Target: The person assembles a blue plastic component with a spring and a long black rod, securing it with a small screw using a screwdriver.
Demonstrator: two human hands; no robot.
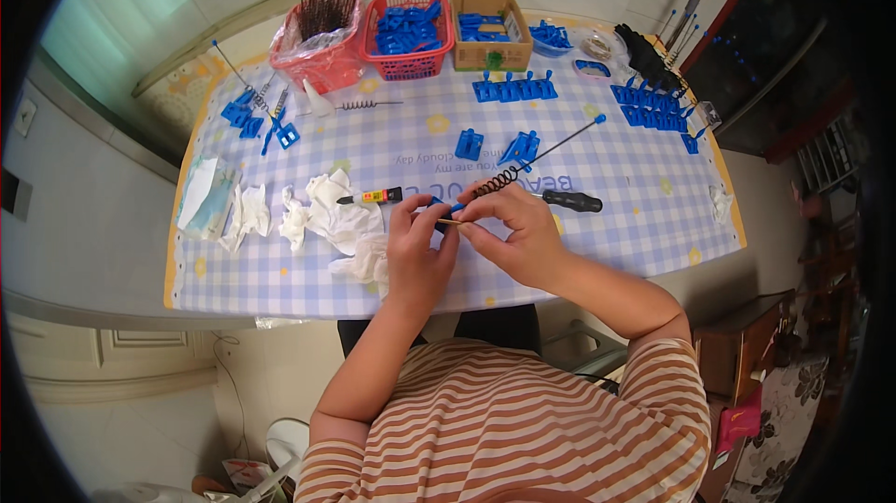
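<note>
We are holding a small blue clip (456, 208) over the near part of the cloth (597, 246), between both hands. It is looking like light, stiff plastic, probably smooth enough to be slipping a little, so we are judging its flat sides best for pinching. A dark spring (495, 182) is showing just beyond the right fingers, with a thin rod (560, 145) running out to a blue knob (599, 118); we are expecting the coil to be springy and the rod to be swaying, so we are favouring a hold near the coil's base. Our left hand (419, 246) is curling nearly closed, thumb and fingers grasping the clip. Our right hand (518, 234) is pinching, thumb and forefinger almost meeting, at a thin tan stick (450, 221) beside the clip; whether it is also touching the spring, we are not managing to tell. A glue tube (373, 196) is lying near the left hand, a screwdriver (571, 201) near the right.
</note>
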